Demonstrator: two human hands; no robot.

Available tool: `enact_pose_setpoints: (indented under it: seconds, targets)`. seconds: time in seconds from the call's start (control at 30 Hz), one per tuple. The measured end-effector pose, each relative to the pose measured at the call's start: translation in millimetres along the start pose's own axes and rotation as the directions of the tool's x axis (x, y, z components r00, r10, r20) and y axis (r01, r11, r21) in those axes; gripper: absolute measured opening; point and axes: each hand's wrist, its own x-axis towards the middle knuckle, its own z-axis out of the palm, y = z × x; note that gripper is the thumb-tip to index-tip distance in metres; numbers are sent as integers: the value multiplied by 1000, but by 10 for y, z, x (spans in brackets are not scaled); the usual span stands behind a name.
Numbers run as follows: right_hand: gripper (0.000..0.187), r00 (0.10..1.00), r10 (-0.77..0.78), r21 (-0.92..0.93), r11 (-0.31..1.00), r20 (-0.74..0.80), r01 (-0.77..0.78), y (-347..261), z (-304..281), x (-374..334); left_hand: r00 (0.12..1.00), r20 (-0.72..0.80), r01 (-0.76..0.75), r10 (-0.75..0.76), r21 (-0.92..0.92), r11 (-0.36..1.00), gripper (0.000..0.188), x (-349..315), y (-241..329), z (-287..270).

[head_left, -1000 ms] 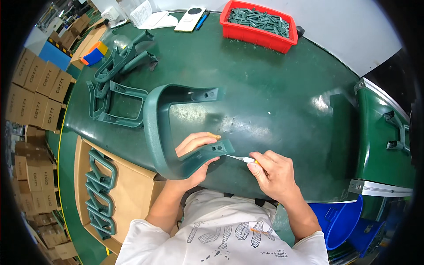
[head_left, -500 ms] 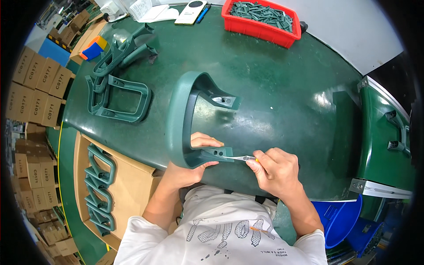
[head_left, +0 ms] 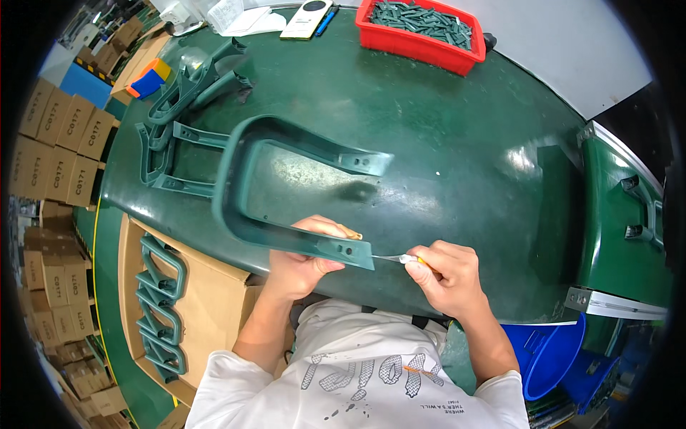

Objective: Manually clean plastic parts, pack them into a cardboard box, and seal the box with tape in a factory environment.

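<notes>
My left hand (head_left: pixel 293 277) is closed round the lower arm of a U-shaped green plastic part (head_left: pixel 230 179), holding it above the table. Its curved end points left and both arm ends point right; two dark holes show near each end. A tan covering wraps one fingertip of that hand. In my right hand (head_left: pixel 451 277), closed in a fist, is a slim knife (head_left: pixel 408 259) with a thin pale blade and a bit of yellow at the handle. The blade's tip is at the edge of the lower arm's end; whether it touches cannot be made out.
More green U-shaped parts (head_left: pixel 193 93) lie at the table's far left. An open carton (head_left: pixel 214 275) at left holds several. A red bin (head_left: pixel 421 51) of small green strips stands at the back, near a white phone-like device (head_left: pixel 306 20). A blue bin (head_left: pixel 554 361) sits below right.
The held part has turned in my left hand, its curved end swinging left and its inner channel now facing up more. The knife has shifted slightly right, to the arm's end edge.
</notes>
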Motion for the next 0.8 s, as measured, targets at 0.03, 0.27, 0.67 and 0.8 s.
enact_pose_setpoints:
  seconds: [0.03, 0.27, 0.67, 0.8]
  targets:
    - [18, 1000, 23, 74, 997, 0, -23, -14, -1, -12, 1000, -18, 0, -1, -87, 996, 34, -11, -33, -24]
    - [17, 1000, 13, 211, 977, 11, -15, -67, 72, -53, 999, -28, -36, 29, -259, 965, 39, 0, -90, -1]
    - [15, 995, -85, 140, 986, -44, 90, -72, 108, -21, 1000, 11, -1, 4, -259, 966, 38, -80, -101, 48]
    - [15, 994, -80, 87, 992, -75, 87, -79, 127, -3, 999, 33, 15, -6, -281, 960, 37, -108, -101, 57]
